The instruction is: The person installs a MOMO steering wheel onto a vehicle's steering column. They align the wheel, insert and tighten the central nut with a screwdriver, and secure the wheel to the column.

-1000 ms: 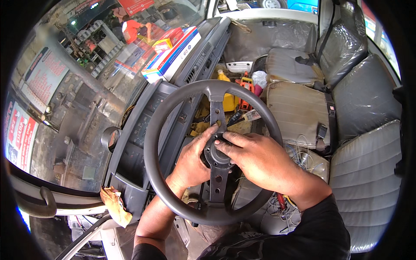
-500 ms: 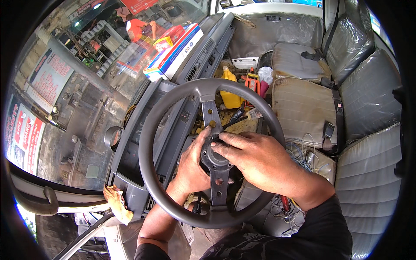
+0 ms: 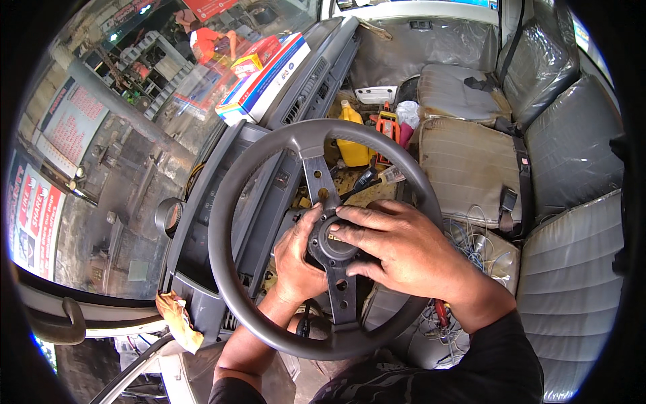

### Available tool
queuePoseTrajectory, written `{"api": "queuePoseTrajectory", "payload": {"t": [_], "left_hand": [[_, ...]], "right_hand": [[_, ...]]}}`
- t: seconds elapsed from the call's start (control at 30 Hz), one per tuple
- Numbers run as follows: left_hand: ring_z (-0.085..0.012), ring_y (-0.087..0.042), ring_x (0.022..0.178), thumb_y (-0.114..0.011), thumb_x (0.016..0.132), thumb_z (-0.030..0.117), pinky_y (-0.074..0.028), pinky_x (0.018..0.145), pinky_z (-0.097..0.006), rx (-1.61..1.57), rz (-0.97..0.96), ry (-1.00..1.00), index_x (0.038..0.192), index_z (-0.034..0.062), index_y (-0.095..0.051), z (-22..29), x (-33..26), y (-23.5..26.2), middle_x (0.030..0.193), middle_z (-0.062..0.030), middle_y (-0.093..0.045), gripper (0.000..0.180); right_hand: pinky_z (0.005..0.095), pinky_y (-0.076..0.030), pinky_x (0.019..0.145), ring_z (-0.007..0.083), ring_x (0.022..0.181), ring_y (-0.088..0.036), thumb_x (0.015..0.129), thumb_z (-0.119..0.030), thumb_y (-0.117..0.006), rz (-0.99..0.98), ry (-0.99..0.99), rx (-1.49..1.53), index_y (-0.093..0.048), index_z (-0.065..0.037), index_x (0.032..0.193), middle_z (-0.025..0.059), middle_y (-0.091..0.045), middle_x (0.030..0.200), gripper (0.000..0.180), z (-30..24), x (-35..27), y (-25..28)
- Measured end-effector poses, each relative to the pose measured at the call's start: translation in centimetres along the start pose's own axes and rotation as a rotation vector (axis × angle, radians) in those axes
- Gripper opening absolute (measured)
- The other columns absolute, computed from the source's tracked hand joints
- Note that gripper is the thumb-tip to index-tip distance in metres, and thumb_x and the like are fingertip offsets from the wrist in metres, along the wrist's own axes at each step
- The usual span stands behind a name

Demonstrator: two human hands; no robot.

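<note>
A dark grey steering wheel [image 3: 221, 259] with drilled metal spokes fills the middle of the view. At its centre sits a round black horn button [image 3: 326, 249], ringed by small bolts. My left hand [image 3: 295, 259] grips the hub from the left, thumb up along its edge and the other fingers hidden behind. From the right, my right hand [image 3: 407, 242] reaches over the hub. Its fingertips press on the top and face of the button, and its thumb lies at the lower right edge, beside the lower spoke.
Boxes [image 3: 262, 79] lie on the dashboard [image 3: 252, 195]. A yellow jug [image 3: 351, 138] and an orange tool [image 3: 388, 131] stand on the floor beyond the wheel. Tangled wires [image 3: 474, 246] and a red-handled screwdriver [image 3: 441, 314] rest on the seats. Crumpled paper [image 3: 180, 320] lies near the door.
My right thumb has come into view at the button's lower right edge, and more of the button's face shows between my hands. The whole view has shifted slightly.
</note>
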State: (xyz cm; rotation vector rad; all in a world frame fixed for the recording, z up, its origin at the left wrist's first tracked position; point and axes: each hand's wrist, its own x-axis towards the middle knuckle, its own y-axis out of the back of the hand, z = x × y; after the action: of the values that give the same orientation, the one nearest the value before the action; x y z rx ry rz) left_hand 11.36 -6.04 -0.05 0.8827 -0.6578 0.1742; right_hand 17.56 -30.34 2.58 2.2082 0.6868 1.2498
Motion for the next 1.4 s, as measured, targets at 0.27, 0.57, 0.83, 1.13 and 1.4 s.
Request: {"api": "queuePoseTrajectory", "payload": {"t": [0.27,0.57,0.83,1.13,1.4], "left_hand": [[-0.0414,-0.073,0.128,-0.106,0.065,0.030,-0.057,0.110,-0.047,-0.089,-0.094,-0.007,0.157,-0.0038,-0.052,-0.5,-0.5,1.1,0.141,-0.0252,-0.072,0.112],[-0.0389,-0.075,0.126,-0.107,0.070,0.033,-0.059,0.108,-0.046,0.128,0.038,-0.201,0.159,-0.0071,-0.047,-1.6,-1.8,0.1,0.143,-0.0290,-0.070,0.114],[-0.0413,-0.072,0.130,-0.108,0.068,0.036,-0.058,0.110,-0.048,0.083,0.036,-0.197,0.164,-0.0076,-0.040,-1.1,-2.0,-0.1,0.146,-0.0319,-0.067,0.126],[-0.0372,-0.072,0.130,-0.110,0.058,0.026,-0.057,0.109,-0.046,-0.182,-0.084,-0.109,0.168,0.0010,-0.042,-2.5,-1.6,0.8,0.149,-0.0254,-0.067,0.132],[-0.0397,-0.074,0.127,-0.109,0.064,0.030,-0.059,0.107,-0.046,-0.033,-0.067,-0.125,0.165,-0.0032,-0.041,-1.5,-0.7,0.6,0.144,-0.0259,-0.070,0.126]], "right_hand": [[0.0443,-0.052,0.110,0.0312,0.124,-0.070,0.086,-0.025,-0.089,0.058,0.001,-0.006,-0.078,-0.014,0.134,0.0061,-0.071,0.149,0.051,0.9,-0.4,-1.1],[0.0457,-0.051,0.115,0.0322,0.131,-0.066,0.085,-0.022,-0.090,0.013,0.020,0.080,-0.079,-0.017,0.134,0.0009,-0.071,0.151,0.051,1.8,0.0,-0.9],[0.0459,-0.050,0.117,0.0317,0.132,-0.065,0.086,-0.019,-0.089,-0.010,0.011,0.097,-0.079,-0.014,0.134,0.0027,-0.071,0.150,0.049,1.7,0.2,-0.7],[0.0444,-0.052,0.113,0.0288,0.126,-0.070,0.085,-0.023,-0.089,0.038,-0.007,0.064,-0.079,-0.016,0.134,0.0035,-0.072,0.148,0.051,1.4,-0.2,-1.2],[0.0445,-0.054,0.111,0.0317,0.127,-0.070,0.084,-0.022,-0.091,0.035,-0.024,0.102,-0.079,-0.015,0.133,0.0044,-0.072,0.148,0.052,1.5,-0.1,-1.1]]}}
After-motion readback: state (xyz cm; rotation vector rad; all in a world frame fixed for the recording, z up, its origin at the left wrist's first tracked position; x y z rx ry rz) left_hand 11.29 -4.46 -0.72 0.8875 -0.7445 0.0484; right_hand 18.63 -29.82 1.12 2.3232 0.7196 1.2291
